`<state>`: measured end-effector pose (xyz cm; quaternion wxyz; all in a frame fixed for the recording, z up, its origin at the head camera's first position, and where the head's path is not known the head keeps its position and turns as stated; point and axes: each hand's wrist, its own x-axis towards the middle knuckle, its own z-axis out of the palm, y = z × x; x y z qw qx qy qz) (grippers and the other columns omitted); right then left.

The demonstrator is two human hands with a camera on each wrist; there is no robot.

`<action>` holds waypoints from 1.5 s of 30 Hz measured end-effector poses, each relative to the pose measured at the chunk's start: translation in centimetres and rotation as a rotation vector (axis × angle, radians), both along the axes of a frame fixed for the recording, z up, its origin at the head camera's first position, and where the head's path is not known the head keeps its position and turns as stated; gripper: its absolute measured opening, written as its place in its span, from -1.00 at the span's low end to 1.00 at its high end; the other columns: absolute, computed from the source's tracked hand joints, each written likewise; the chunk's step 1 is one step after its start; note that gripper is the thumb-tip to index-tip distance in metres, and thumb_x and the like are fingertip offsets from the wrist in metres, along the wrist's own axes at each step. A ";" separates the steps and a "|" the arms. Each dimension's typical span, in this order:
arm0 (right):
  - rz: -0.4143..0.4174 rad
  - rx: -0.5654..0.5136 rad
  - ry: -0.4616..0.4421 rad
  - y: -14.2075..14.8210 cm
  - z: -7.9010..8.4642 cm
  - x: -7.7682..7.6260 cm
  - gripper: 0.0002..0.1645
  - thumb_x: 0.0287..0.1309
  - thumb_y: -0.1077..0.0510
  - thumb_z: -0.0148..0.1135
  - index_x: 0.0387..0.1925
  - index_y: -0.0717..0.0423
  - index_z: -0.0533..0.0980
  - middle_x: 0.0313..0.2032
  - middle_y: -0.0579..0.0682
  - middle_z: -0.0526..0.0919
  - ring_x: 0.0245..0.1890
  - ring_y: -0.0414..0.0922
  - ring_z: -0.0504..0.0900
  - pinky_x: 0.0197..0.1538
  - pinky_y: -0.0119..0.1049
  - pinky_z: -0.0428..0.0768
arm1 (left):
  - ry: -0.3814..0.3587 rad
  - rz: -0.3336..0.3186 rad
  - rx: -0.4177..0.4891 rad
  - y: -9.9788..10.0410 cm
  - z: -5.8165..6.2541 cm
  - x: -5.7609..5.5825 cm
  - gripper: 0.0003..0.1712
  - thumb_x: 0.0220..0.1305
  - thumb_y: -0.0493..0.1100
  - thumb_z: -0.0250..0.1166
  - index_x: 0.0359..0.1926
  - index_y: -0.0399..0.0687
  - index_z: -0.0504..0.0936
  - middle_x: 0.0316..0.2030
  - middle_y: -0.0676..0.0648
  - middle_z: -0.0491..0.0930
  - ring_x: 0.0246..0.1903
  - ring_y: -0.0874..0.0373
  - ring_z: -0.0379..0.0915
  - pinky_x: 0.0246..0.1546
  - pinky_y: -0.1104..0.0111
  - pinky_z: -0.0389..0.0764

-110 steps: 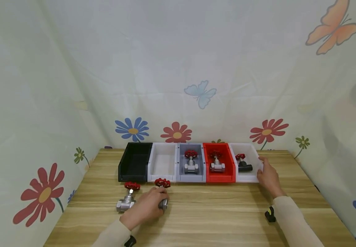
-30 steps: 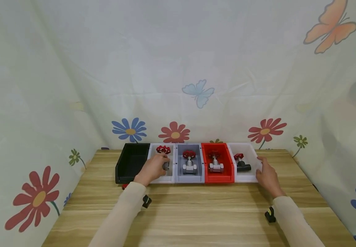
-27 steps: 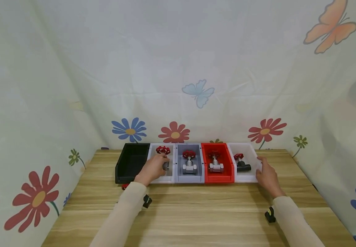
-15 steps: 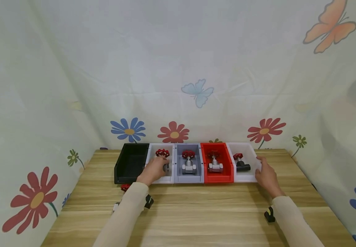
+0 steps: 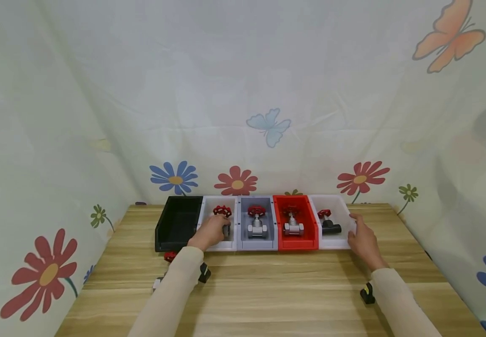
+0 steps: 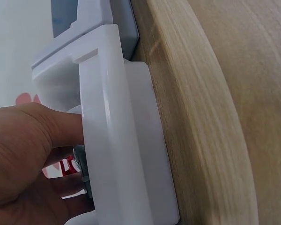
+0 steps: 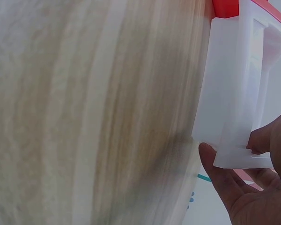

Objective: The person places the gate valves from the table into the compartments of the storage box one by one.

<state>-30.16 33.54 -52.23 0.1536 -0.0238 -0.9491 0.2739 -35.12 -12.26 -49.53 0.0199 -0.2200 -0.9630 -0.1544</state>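
Observation:
My left hand [image 5: 211, 232] is inside the second bin from the left, a white bin [image 5: 233, 239], and holds a steel gate valve [image 5: 226, 230] with a red handwheel toward the back. In the left wrist view the fingers curl round the valve's body [image 6: 82, 164], just behind the front wall of the white bin [image 6: 114, 136]; much of the valve is hidden by the hand and wall. At the far right, my right hand [image 5: 366, 241] grips the side of another white bin [image 5: 344, 213]. The right wrist view has thumb and fingers on both sides of this bin's wall [image 7: 232, 157].
A black bin [image 5: 180, 222] stands leftmost in the row. Gate valves sit in the grey bin [image 5: 257, 245] and red bin [image 5: 298, 245]; a dark valve [image 5: 331, 228] lies in the rightmost bin. Another red-wheeled valve [image 5: 157, 282] is on the wooden table [image 5: 276, 295], partly behind the left forearm.
My left hand has carried the gate valve from the table in front of the bins into the white bin, then lowered it slightly. My right hand has stayed on the rightmost bin.

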 end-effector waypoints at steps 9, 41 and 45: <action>-0.001 0.000 0.015 -0.3 0.4 0.0 -0.36 0.18 0.37 0.02 0.31 0.31 0.20 0.08 0.57 0.48 -0.01 0.45 0.54 -0.02 0.30 0.49 | -0.018 0.015 0.003 -0.2 0.1 0.1 -0.61 0.03 -0.51 0.29 -0.08 -0.19 0.73 -0.11 -0.12 0.69 -0.13 0.05 0.55 0.02 0.15 0.60; 0.043 0.121 -0.063 0.6 2.4 0.5 -0.39 0.18 0.26 0.14 0.28 0.30 0.33 -0.19 0.43 0.66 -0.39 0.13 0.61 -0.31 0.06 0.54 | -0.072 0.078 -0.024 -0.5 2.2 2.5 -0.51 0.20 -0.28 0.36 0.19 -0.07 0.60 0.12 -0.08 0.63 0.09 0.02 0.54 0.21 0.06 0.52; 0.035 0.111 -0.091 0.7 2.7 0.5 -0.37 0.16 0.26 0.17 0.28 0.33 0.32 -0.24 0.42 0.66 -0.39 0.13 0.62 -0.34 0.02 0.55 | -0.035 0.052 -0.017 -0.8 2.1 2.9 -0.45 0.23 -0.26 0.34 0.27 -0.08 0.54 0.19 -0.10 0.59 0.17 -0.02 0.51 0.23 0.04 0.50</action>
